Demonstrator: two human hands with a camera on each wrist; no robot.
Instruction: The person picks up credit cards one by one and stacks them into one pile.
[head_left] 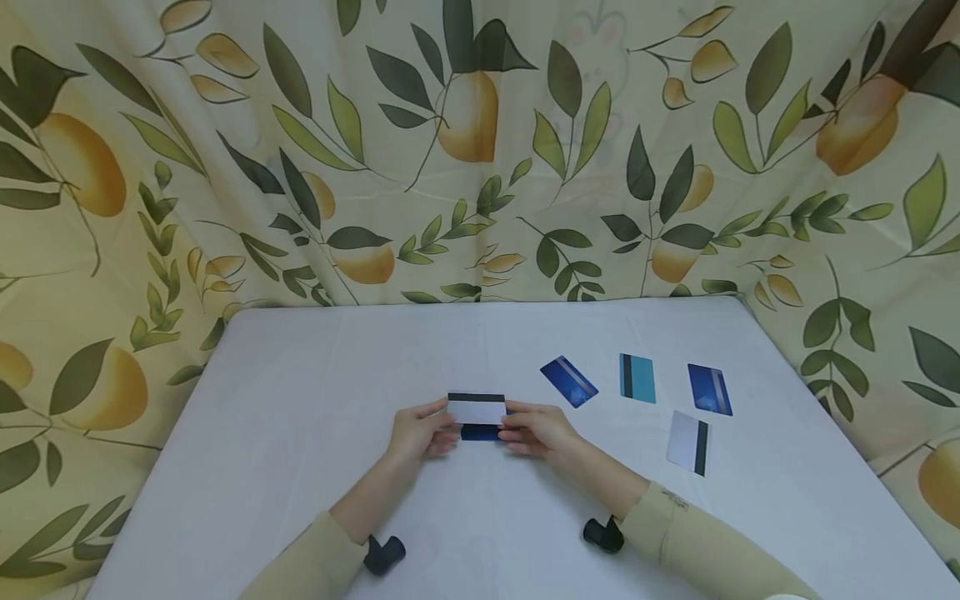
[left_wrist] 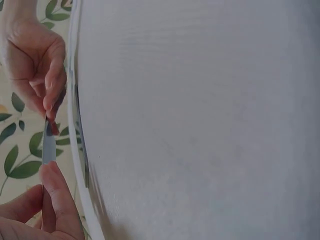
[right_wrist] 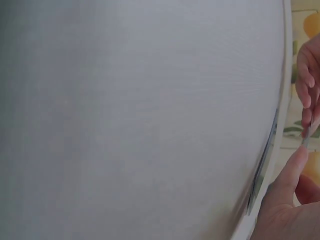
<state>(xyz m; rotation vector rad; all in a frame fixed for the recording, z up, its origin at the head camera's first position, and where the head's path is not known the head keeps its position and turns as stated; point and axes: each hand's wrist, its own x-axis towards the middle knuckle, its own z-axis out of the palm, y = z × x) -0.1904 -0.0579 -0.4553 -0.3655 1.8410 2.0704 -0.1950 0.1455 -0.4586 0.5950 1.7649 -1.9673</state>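
Note:
Both hands hold a white card with a black stripe (head_left: 476, 408) above the middle of the table in the head view. My left hand (head_left: 416, 431) pinches its left end between thumb and fingers, and my right hand (head_left: 543, 429) pinches the right end. Below the card's lower edge shows part of a dark blue card (head_left: 480, 432), its rest hidden. The left wrist view has the held card (left_wrist: 49, 147) almost edge-on between the two hands. Fingertips of both hands also meet at the held card (right_wrist: 306, 140) in the right wrist view.
On the white table (head_left: 315, 358), to the right, lie a tilted blue card (head_left: 569, 382), a teal card (head_left: 637, 378), another blue card (head_left: 709, 389) and a white striped card (head_left: 687, 443). A fruit-patterned curtain (head_left: 480, 208) hangs behind. Black devices (head_left: 385, 556) sit at both wrists.

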